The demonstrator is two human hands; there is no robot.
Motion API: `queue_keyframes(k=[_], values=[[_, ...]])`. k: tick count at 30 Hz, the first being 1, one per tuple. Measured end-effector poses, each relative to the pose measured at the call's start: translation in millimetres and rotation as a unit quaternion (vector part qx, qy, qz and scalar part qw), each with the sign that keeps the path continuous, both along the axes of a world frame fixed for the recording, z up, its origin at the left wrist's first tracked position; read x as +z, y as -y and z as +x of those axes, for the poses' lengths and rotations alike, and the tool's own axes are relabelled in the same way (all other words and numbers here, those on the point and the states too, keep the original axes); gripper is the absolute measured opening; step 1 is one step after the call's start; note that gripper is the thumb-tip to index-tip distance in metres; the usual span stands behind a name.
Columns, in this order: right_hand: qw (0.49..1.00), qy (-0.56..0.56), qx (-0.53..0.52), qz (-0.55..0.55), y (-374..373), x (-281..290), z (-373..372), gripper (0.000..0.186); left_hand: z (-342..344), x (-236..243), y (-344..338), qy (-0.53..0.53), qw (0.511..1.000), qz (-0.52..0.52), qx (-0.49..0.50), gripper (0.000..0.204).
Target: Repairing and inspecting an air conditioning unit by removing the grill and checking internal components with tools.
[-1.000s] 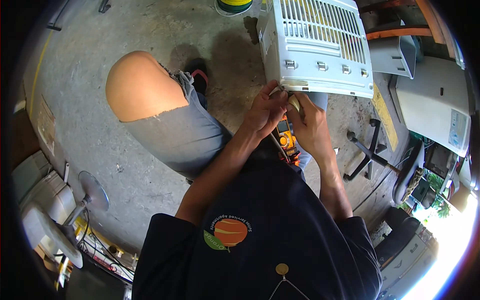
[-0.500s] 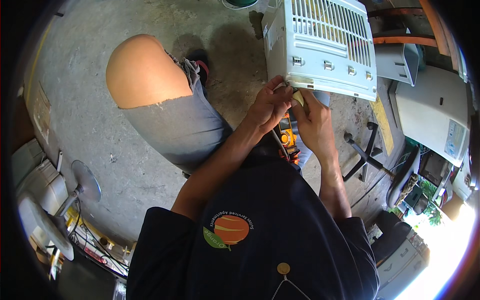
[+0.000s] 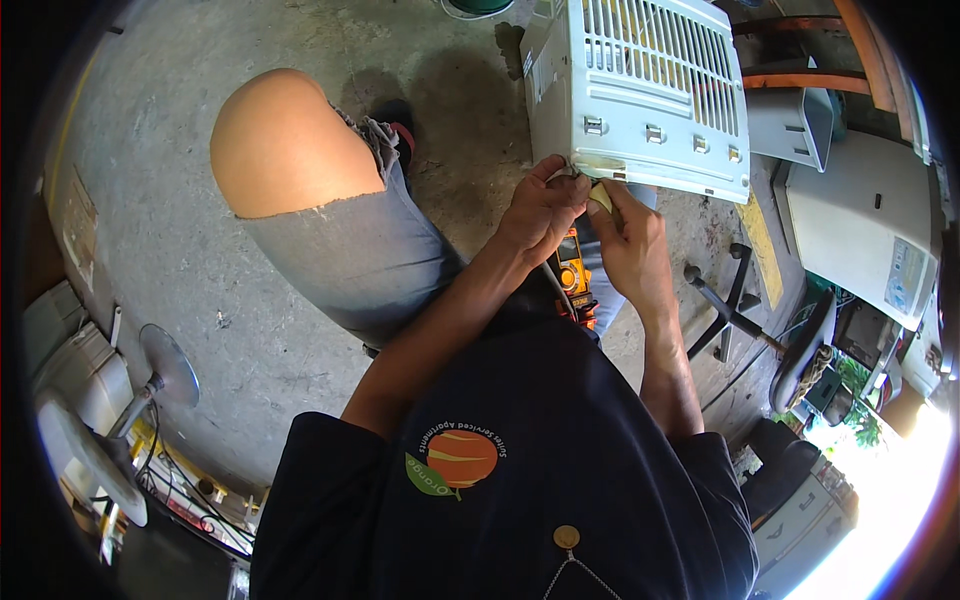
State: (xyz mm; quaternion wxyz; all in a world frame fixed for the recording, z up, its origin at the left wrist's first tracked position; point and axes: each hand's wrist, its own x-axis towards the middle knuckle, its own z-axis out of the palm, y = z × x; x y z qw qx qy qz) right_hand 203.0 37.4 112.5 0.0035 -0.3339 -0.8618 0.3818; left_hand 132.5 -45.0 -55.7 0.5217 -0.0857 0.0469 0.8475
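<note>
A white metal appliance casing (image 3: 640,110) with slotted vents and several small clips stands in front of me. My left hand (image 3: 543,212) is at its lower near corner, fingers closed in a pinch; what lies between them is too small to make out. Right beside it, my right hand (image 3: 636,250) is closed around a small pale yellow piece (image 3: 600,196), whose kind I cannot tell. The two hands nearly touch. Below them, between my legs, is an orange handheld meter (image 3: 571,275) with a dial, beside a dark rod-like thing.
At the right are a fallen chair's wheeled base (image 3: 732,305), a white appliance panel (image 3: 860,225) and a yellow strip (image 3: 762,258) on the floor. A round metal disc on a stand (image 3: 170,366) is at the left. My bent left knee (image 3: 290,140) rises beside the casing.
Almost nothing differs. Both hands stay at the casing's corner, with the fingers shifted only slightly around the pale yellow piece.
</note>
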Motion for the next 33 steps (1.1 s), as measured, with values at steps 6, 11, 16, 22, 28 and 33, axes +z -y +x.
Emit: queue_keyframes(k=[6,11,16,22,28,33], values=[[0.998,-0.057,0.003,0.028,8.3,-9.9,2.7,0.024,-2.6,9.7,-0.3,0.027,0.999,-0.040,-0.012,0.038],[0.998,-0.057,-0.008,0.038,9.9,-6.9,1.6,0.022,-3.1,-1.2,-2.1,0.016,0.999,-0.023,-0.018,0.038],[0.998,-0.055,-0.013,0.032,9.2,-7.2,2.9,0.022,0.5,-8.0,-0.9,-0.001,1.000,-0.006,-0.009,0.038],[0.998,-0.044,-0.030,0.020,10.4,-4.8,2.8,0.025,0.6,1.8,-0.8,-0.053,0.995,-0.080,-0.006,0.040],[0.999,-0.013,-0.052,0.000,10.4,-2.5,4.8,0.027,-2.0,17.6,-3.3,-0.064,0.988,-0.139,-0.011,0.036],[0.997,-0.017,-0.077,-0.010,14.5,-5.8,6.3,0.028,-5.5,9.9,-3.4,-0.061,0.989,-0.134,-0.013,0.027]])
